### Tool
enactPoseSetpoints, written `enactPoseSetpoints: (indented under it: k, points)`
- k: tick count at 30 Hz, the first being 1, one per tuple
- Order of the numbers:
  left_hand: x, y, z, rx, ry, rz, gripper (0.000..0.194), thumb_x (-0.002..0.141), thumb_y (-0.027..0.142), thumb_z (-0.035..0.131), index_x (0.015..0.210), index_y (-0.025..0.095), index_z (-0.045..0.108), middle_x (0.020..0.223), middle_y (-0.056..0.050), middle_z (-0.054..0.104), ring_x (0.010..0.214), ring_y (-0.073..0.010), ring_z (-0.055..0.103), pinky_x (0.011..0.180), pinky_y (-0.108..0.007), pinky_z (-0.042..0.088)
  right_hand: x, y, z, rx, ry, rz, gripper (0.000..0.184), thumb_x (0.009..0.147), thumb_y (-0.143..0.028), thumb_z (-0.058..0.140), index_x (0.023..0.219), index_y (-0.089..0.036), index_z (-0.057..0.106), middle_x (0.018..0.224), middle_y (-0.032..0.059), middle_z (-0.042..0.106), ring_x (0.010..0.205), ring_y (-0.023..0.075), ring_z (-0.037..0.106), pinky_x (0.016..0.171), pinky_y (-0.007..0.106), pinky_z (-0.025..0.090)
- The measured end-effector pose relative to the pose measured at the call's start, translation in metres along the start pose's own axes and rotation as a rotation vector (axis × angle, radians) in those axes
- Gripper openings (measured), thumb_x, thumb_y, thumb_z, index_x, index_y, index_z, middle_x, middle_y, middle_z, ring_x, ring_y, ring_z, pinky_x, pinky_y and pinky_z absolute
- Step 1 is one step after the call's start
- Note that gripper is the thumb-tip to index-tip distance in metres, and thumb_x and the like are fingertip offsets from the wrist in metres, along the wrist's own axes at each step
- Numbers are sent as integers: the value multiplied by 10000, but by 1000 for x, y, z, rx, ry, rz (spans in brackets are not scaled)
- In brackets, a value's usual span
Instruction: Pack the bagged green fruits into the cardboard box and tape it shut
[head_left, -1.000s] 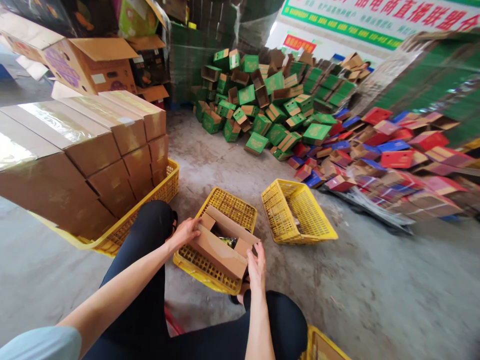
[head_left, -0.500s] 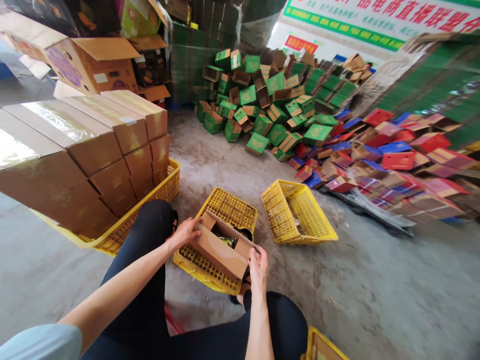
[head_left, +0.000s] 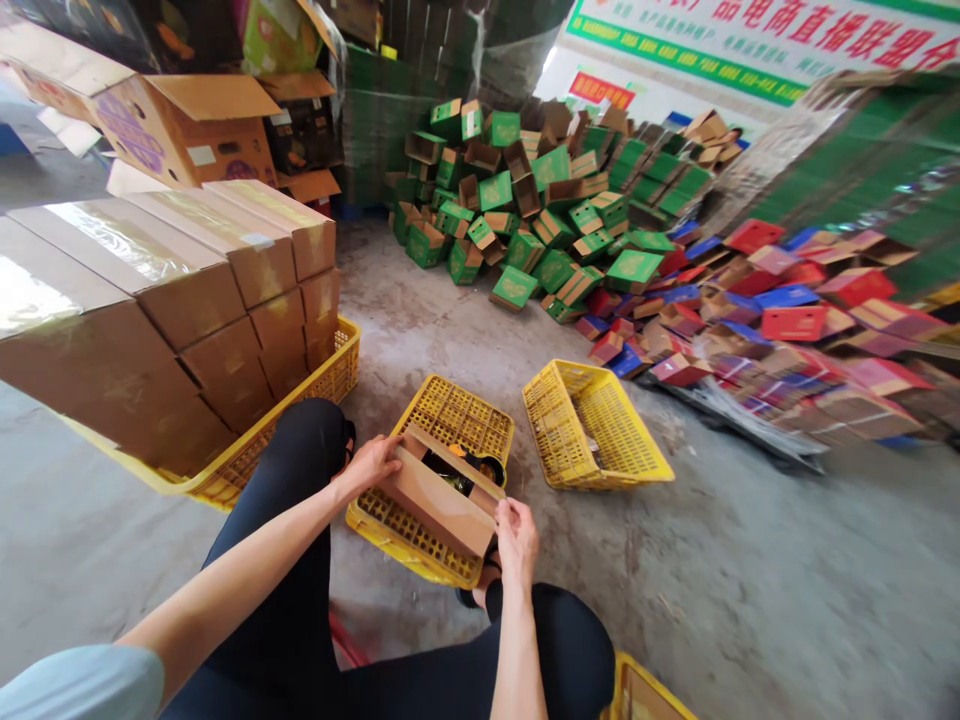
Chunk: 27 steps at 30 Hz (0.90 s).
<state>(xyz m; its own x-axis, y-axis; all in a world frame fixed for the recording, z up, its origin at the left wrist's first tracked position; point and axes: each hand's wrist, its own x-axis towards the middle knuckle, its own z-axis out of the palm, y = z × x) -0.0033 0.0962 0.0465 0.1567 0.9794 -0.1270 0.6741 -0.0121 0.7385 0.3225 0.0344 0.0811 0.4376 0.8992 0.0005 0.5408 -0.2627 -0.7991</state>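
Note:
A small brown cardboard box [head_left: 435, 505] rests on an upturned yellow plastic crate [head_left: 450, 400] between my knees. Its top is partly open. Through the gap shows something dark and shiny with a greenish sheen, too small to name. My left hand [head_left: 373, 466] grips the box's left end, thumb on the near side. At the right end, the fingers of my right hand [head_left: 517, 533] pinch the cardboard edge. Just behind the box lies a black rounded object [head_left: 492, 468] with an orange piece beside it, partly hidden by the box.
To my left, taped cartons [head_left: 195, 285] fill a long yellow crate [head_left: 346, 355]. Another yellow crate [head_left: 630, 425] lies ahead on the right. Heaps of green boxes [head_left: 514, 285] and red and blue boxes [head_left: 795, 322] cover the floor beyond. A crate corner [head_left: 652, 690] shows by my right knee.
The box's end flaps, seen raised before, no longer stand out, and a long strip of cardboard now crosses its far side. My right fingers have shifted slightly at the right end.

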Motion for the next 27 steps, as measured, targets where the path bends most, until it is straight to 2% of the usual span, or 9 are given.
enactPoseSetpoints:
  k: [6,13,17,22,27]
  points:
    - [-3,1,-1,-23,14,19,645,842,180,689,1473,183,557,1273,-112,663,1152,-257,657,1009,-336,494,-1,2,-1,-12,-16,-2,487,861,-623,558,980,-195,757,804,120,799,816,281,769,765,363,593]
    - [-5,1,2,-77,75,70,879,811,153,685,1618,253,351,1305,-96,633,1151,-260,640,1006,-350,489,1,3,-4,-75,-2,-15,465,804,-601,551,937,-208,761,887,126,812,864,301,767,780,386,576]
    - [-6,1,3,-68,90,109,839,818,142,662,1600,240,376,1330,-110,623,1212,-282,608,1042,-380,475,1,3,-4,-104,3,-18,458,780,-596,557,927,-212,759,902,126,815,869,304,764,801,399,569]
    - [-7,3,2,-29,92,126,699,821,131,654,1499,201,497,1287,-113,633,1203,-281,609,1052,-391,473,1,4,-2,-112,-8,-18,455,769,-569,548,944,-200,748,923,137,816,885,310,771,840,415,571]
    - [-6,5,0,-17,79,113,610,832,134,665,1428,214,568,1232,-93,649,1183,-276,617,1037,-380,480,0,3,-1,-116,-23,-18,405,772,-524,568,936,-200,745,913,132,818,872,310,777,847,413,572]
